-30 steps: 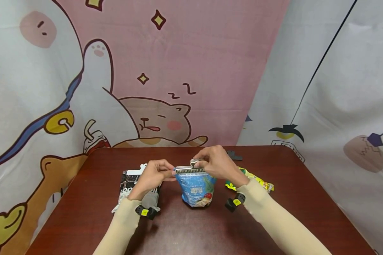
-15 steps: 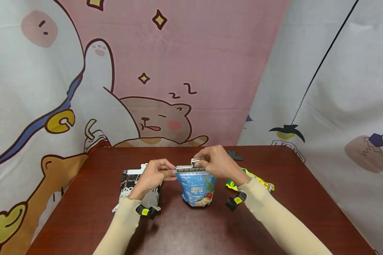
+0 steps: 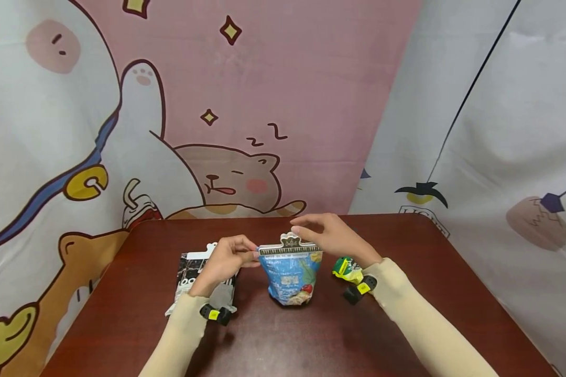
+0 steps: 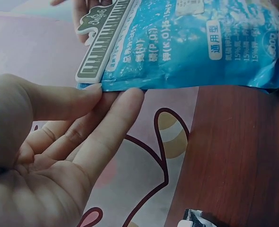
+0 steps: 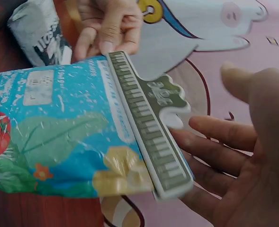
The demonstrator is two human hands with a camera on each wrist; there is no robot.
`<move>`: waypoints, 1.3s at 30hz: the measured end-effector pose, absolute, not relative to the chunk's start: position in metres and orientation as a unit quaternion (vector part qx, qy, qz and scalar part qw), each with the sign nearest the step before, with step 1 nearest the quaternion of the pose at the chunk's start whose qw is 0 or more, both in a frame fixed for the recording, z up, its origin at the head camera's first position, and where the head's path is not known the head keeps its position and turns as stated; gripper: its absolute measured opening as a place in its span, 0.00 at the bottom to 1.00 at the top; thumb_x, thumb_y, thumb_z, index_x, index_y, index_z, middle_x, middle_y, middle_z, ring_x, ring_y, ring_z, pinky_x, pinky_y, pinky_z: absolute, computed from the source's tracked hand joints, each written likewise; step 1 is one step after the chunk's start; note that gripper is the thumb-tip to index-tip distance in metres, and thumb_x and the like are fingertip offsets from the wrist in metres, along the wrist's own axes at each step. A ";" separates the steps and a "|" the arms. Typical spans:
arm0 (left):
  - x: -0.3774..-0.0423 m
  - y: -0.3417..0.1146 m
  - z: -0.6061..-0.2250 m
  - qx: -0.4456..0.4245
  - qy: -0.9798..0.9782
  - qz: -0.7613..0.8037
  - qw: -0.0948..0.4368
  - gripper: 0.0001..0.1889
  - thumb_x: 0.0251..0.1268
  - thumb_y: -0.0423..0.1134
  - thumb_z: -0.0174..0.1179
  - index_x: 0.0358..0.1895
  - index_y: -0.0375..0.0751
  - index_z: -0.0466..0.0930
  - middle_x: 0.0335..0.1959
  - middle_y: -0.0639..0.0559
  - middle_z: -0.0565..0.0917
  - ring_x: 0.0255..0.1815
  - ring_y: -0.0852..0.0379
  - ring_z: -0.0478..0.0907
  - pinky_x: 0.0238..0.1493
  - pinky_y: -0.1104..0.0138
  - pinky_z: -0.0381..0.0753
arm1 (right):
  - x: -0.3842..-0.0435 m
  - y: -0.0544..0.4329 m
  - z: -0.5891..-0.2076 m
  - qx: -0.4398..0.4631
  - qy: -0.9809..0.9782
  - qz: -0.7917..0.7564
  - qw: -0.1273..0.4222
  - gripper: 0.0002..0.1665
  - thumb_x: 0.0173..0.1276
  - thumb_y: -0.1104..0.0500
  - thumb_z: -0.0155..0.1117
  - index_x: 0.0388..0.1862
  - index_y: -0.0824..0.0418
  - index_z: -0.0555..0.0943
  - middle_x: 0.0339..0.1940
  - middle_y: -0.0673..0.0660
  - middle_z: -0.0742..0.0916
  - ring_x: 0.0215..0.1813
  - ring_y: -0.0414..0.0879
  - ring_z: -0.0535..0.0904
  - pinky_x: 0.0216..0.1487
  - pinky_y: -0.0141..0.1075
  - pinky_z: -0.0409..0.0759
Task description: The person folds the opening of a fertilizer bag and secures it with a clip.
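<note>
A blue plastic bag (image 3: 290, 283) printed with vegetables stands upright on the table. Along its top edge sits a long piano-key clip (image 3: 290, 250), dark green and white, with a shaped grip in the middle. My left hand (image 3: 228, 262) pinches the bag's upper left corner between thumb and fingers, right by the clip's end, as the left wrist view shows. Beside the clip's other end is my right hand (image 3: 335, 238); its fingers are spread and hold nothing. In the right wrist view the clip's grip (image 5: 165, 97) lies between that hand's thumb and fingertips.
At the left lies a black and white bag (image 3: 188, 269) with a white clip (image 3: 202, 255) on its top, partly behind my left hand. A green and yellow packet (image 3: 348, 269) lies right of the blue bag, partly covered by my right wrist. A printed cloth (image 3: 339, 104) hangs behind the table (image 3: 273, 345).
My right hand has let go of the clip's grip, opened and drawn off to the right. The clip stays on the bag. My left hand keeps its pinch on the corner.
</note>
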State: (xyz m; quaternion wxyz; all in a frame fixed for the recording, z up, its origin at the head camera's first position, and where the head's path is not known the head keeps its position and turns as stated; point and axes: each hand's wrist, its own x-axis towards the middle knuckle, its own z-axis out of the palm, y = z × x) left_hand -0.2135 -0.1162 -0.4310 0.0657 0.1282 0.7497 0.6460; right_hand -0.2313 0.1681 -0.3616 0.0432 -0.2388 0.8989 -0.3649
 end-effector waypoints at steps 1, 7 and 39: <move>-0.213 -0.116 -0.431 0.129 0.749 0.647 0.066 0.05 0.68 0.24 0.63 0.44 0.26 0.83 0.39 0.33 0.87 0.43 0.33 0.89 0.43 0.58 0.90 | -0.232 0.172 -0.362 -0.230 0.895 -0.379 0.054 0.27 0.74 0.33 0.58 0.64 0.41 0.82 0.62 0.46 0.87 0.69 0.49 0.79 0.68 0.57 0.77; -0.213 -0.116 -0.432 0.123 0.748 0.648 0.066 0.05 0.68 0.25 0.63 0.44 0.26 0.82 0.39 0.34 0.87 0.43 0.35 0.89 0.47 0.52 0.89 | -0.232 0.196 -0.369 -0.226 0.845 -0.477 0.091 0.27 0.81 0.38 0.51 0.68 0.49 0.79 0.63 0.57 0.87 0.65 0.53 0.83 0.68 0.55 0.78; -0.202 -0.106 -0.449 0.084 0.746 0.661 -0.007 0.11 0.66 0.36 0.70 0.48 0.36 0.88 0.45 0.38 0.90 0.43 0.42 0.91 0.51 0.52 0.88 | -0.209 0.214 -0.435 -0.123 0.819 -0.558 0.056 0.23 0.72 0.42 0.67 0.56 0.57 0.86 0.49 0.57 0.91 0.50 0.54 0.91 0.57 0.45 0.86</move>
